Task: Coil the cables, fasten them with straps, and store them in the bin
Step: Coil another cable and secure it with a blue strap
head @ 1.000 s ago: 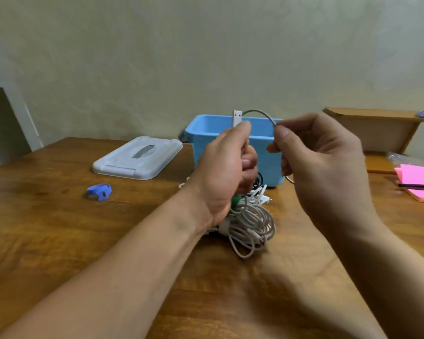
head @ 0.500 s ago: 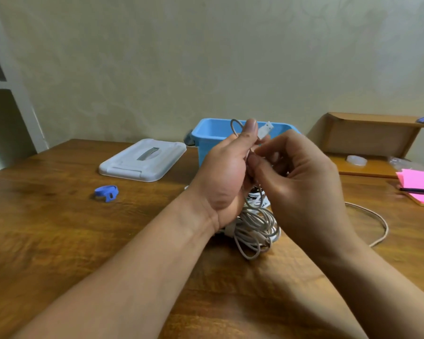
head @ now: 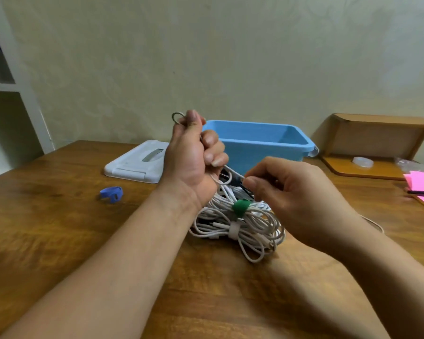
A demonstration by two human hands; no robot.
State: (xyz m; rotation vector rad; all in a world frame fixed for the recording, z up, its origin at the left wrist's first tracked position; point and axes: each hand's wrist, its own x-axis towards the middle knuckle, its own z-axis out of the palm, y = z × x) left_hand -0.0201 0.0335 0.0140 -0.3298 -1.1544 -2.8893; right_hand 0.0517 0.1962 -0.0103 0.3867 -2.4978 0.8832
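The left hand (head: 194,162) is raised over the surface (head: 59,228), its fingers (head: 213,145) curled tight round a white cable (head: 227,171) that shows as a small loop above the thumb. Just right and lower, the right hand (head: 287,189) pinches the same cable. Beneath both hands lies a bundle of white cables (head: 252,228) bound with a green strap (head: 240,207). The blue bin (head: 260,145) stands beyond it, and a blue strap (head: 112,193) lies to the left.

Far right there's a small wooden shelf (head: 377,133) against the wall, with some clear round thing (head: 362,161) on its base. Pink paper (head: 420,181) with a pen (head: 422,192) across it sits on the wooden bench (head: 59,241), and white shelving (head: 17,86) stands off left.
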